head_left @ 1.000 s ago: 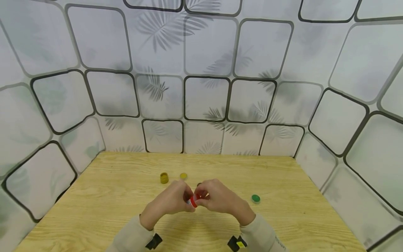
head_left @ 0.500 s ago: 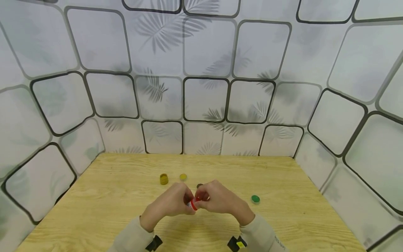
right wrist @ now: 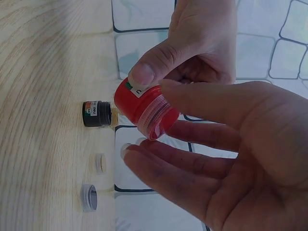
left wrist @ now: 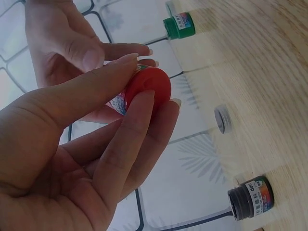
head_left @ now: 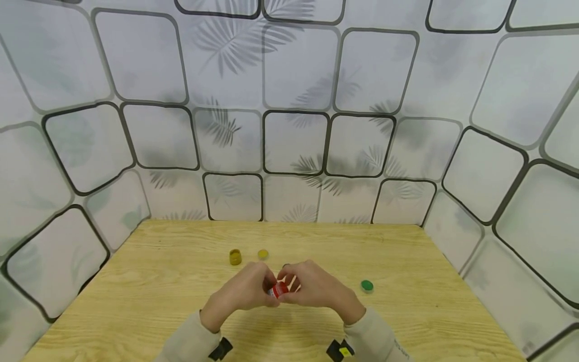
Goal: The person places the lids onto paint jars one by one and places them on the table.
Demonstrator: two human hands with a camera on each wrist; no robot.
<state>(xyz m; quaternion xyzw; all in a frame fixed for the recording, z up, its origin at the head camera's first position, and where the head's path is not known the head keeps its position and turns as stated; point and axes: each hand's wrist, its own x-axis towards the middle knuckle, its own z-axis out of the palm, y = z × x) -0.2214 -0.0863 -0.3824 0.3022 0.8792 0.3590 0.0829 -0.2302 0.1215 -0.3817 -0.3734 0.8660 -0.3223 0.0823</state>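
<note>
A small red paint jar (head_left: 279, 289) is held up over the table by my left hand (head_left: 251, 286). In the left wrist view, the thumb and fingers of that hand pinch the jar (left wrist: 150, 86) around its red base. The right wrist view shows a clear ridged screw lid (right wrist: 155, 115) at the jar's other end, tilted downward. My right hand (head_left: 314, 284) is beside this lid. Its thumb is at the jar's neck and its other fingers are spread loosely; whether the thumb touches is hard to tell.
On the wooden table (head_left: 181, 281) stand a yellow jar (head_left: 235, 257), a yellow disc-like lid (head_left: 263, 254) and a green jar (head_left: 367, 286). A black paint jar (right wrist: 96, 114) and clear lids (right wrist: 89, 198) appear in the right wrist view. A patterned curtain (head_left: 294, 141) surrounds the table.
The fingers of my right hand have spread away from the red jar, so more of its red shows between the hands. The left hand keeps its hold in nearly the same place.
</note>
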